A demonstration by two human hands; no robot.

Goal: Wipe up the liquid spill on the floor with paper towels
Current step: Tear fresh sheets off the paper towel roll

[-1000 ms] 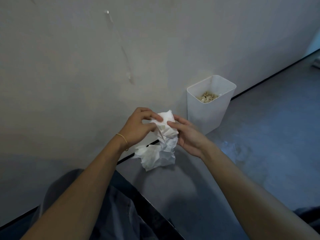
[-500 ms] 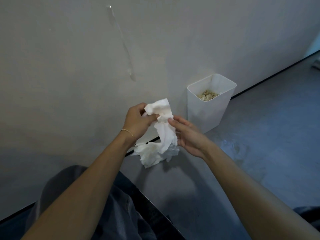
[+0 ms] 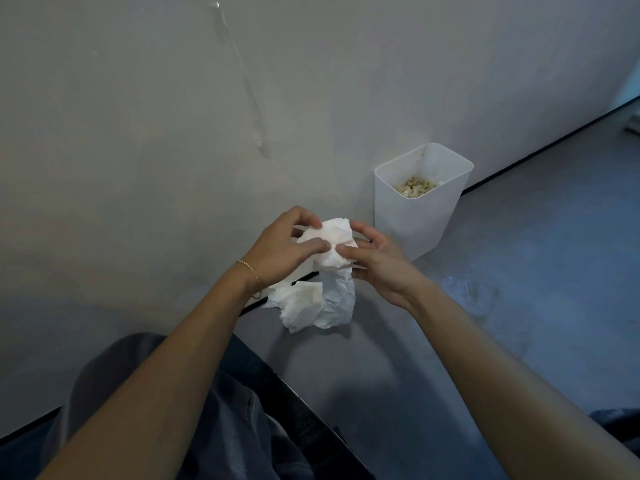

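Closest, at the bottom left of the frame, a knee in grey jeans lies under two bare forearms that reach to the centre. There the left hand, with a thin gold bracelet at its wrist, and the right hand both pinch the top of a crumpled white paper towel with curled fingers, its loose end hanging above the grey floor. Right of the hands a faint wet patch shines on the floor, and farther back a white bin with pale scraps inside stands at the foot of the wall.
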